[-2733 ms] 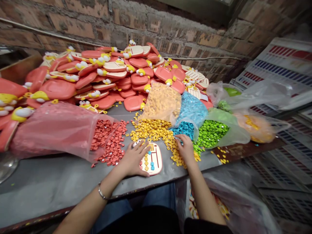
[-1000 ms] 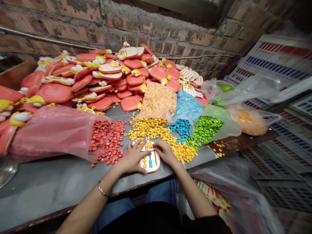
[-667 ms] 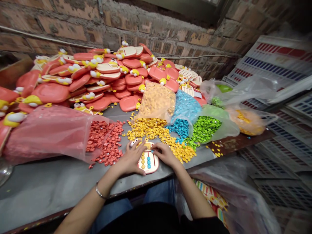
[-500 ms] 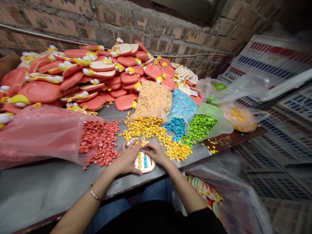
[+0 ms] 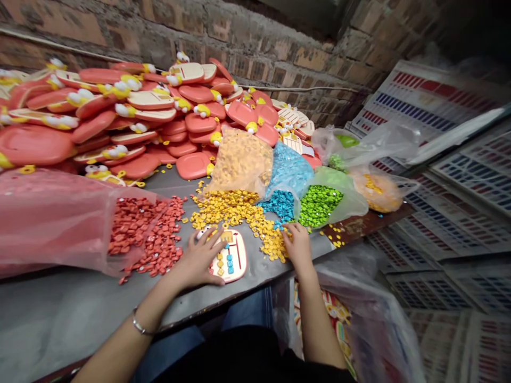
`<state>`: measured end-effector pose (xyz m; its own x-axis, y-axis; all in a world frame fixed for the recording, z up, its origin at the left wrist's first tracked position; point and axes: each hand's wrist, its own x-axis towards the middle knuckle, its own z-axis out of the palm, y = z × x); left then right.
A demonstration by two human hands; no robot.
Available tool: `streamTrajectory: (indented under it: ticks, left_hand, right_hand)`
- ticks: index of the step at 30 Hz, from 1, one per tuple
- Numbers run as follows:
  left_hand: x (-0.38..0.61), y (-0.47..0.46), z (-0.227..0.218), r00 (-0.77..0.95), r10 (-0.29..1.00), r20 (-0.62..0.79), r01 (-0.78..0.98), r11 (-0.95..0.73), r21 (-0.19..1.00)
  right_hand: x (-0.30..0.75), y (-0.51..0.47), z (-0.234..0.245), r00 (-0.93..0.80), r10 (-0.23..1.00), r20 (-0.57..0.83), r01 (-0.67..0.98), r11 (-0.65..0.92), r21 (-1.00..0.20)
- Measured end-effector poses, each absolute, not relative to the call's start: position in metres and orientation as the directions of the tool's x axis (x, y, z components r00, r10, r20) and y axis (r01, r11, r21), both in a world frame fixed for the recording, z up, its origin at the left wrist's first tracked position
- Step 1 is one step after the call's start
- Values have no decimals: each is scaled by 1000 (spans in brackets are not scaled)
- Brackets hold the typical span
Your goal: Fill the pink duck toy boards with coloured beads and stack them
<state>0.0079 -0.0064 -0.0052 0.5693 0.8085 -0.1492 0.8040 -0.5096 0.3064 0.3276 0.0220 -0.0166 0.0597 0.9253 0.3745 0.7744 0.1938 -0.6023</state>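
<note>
A cream toy board (image 5: 238,270) with a red rim, dark red slots and bulging white eyes lies flat near the table's front edge. Yellow and blue beads sit in rows on it. My left hand (image 5: 200,259) holds its left side, fingers spread over the upper part and thumb at the lower edge, hiding much of that side. My right hand (image 5: 299,249) is off the board, its bent fingertips at the loose yellow beads (image 5: 272,246) and a few blue beads (image 5: 278,225). Whatever is between those fingertips is too small to make out.
Red beads (image 5: 154,234) spill from a pink bag (image 5: 51,223) at left. Behind are bags of yellow, blue and green beads (image 5: 319,205). Red-backed toy boards (image 5: 191,122) are heaped against the brick wall. A clear bag (image 5: 371,308) with coloured toys stands below the table's right side.
My right hand has left the board and moved right to the bead pile. My left hand stays on the board. The whole view has shifted slightly.
</note>
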Motion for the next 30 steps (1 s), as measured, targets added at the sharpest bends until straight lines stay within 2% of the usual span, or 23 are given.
streamTrajectory:
  ticks: [2,5,10,14,16,18,22,24,27,30]
  left_hand:
    - [8,-6,-5,566,809,-155,805,-503,314]
    - [8,-6,-4,569,806,-162,801,-498,333]
    - [7,-7,-5,594,794,-133,773,-517,367]
    - [6,-8,-8,598,796,-92,764,-531,367]
    - [6,-9,-9,594,800,-83,766,-533,359]
    - [7,-9,-9,584,806,-93,778,-523,347]
    - [9,-8,-7,559,818,-138,806,-497,322]
    - [9,-8,-6,557,818,-143,808,-495,319]
    - [9,-8,-7,555,820,-143,810,-493,316]
    - [8,-8,-9,553,821,-142,811,-492,317]
  right_hand:
    - [343,27,-26,48,940,338,832,150,-534]
    - [349,32,-32,47,937,345,828,157,-539]
    - [317,28,-14,80,897,436,639,289,-713]
    - [266,28,-6,-115,921,372,449,382,-808]
    - [242,31,-9,-260,900,349,449,433,-782]
    - [227,35,-15,-369,863,345,509,498,-702]
    - [219,37,-26,-479,799,364,638,602,-481]
    - [220,33,-27,-507,784,359,668,620,-410]
    - [220,23,-19,-524,787,325,691,616,-378]
    - [227,13,-7,-588,764,266,627,638,-447]
